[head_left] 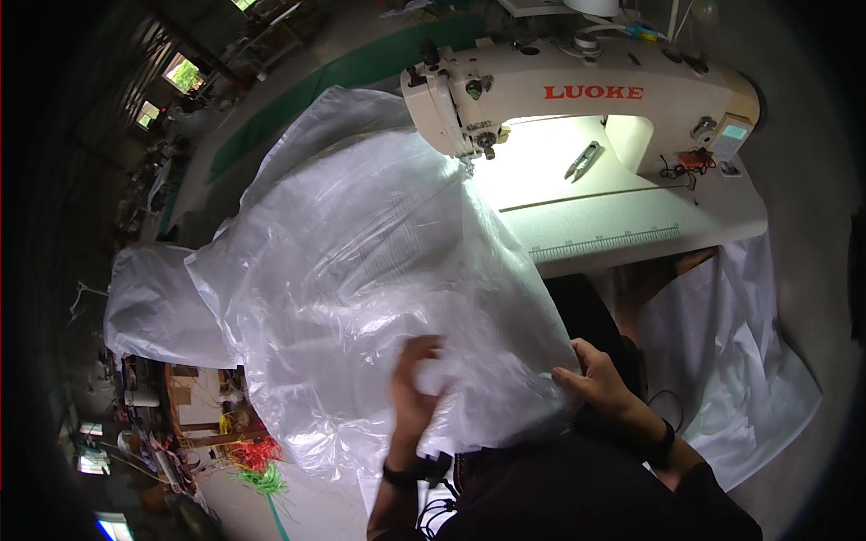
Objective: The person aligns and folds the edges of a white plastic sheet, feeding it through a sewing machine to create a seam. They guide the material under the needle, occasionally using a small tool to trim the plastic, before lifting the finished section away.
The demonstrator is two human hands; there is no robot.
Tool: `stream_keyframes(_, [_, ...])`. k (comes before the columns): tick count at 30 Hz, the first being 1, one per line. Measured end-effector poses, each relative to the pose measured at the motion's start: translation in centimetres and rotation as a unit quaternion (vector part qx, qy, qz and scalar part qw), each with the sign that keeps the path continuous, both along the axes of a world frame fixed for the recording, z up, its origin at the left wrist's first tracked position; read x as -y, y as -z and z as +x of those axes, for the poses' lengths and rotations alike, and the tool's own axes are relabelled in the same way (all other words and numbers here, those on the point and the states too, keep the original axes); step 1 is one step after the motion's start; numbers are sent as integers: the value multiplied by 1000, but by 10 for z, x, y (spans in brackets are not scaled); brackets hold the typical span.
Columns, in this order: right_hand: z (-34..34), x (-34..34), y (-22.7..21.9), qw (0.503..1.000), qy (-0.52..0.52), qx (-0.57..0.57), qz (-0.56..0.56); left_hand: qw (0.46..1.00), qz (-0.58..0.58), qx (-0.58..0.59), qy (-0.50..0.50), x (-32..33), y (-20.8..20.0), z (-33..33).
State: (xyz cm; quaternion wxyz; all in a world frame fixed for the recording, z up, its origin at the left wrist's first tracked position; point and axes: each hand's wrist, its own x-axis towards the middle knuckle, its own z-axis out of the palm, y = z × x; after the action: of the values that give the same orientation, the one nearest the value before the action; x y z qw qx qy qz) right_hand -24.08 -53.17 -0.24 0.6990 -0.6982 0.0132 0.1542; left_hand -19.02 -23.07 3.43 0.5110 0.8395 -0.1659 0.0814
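A large, shiny, translucent white plastic sheet [334, 261] spreads across the middle, wrinkled, and drapes toward my lap. Its far right edge runs under the needle area of a white sewing machine [577, 90]. My right hand [595, 379] pinches the sheet's right edge between thumb and fingers, near my body. Over the near part of the sheet is my left hand [417, 383], smeared by motion, with thumb and fingers apart and nothing visible between them. Whether it touches the plastic I cannot tell.
Small thread snips [584, 161] lie on the lit machine bed [622, 207], under the arm. More white sheeting [731, 352] hangs at the right below the table. Red and green strands [259, 460] lie at lower left. A green strip [334, 77] stretches behind the sheet.
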Motion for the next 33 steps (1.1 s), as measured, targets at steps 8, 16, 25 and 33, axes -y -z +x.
stream_keyframes(8, [-1,10,-3,999,36,-10,-39,977,8,-29,211,90,-4,-39])
stream_keyframes(16, [30,0,-25,948,14,145,-282,909,-40,-89,405,121,-3,-60])
stream_keyframes(25, [11,-12,-44,977,68,159,-125,700,28,-678,222,-88,68,-124])
stream_keyframes(33, [11,-27,-53,909,-43,205,-360,790,-476,-154,-355,-109,99,-102])
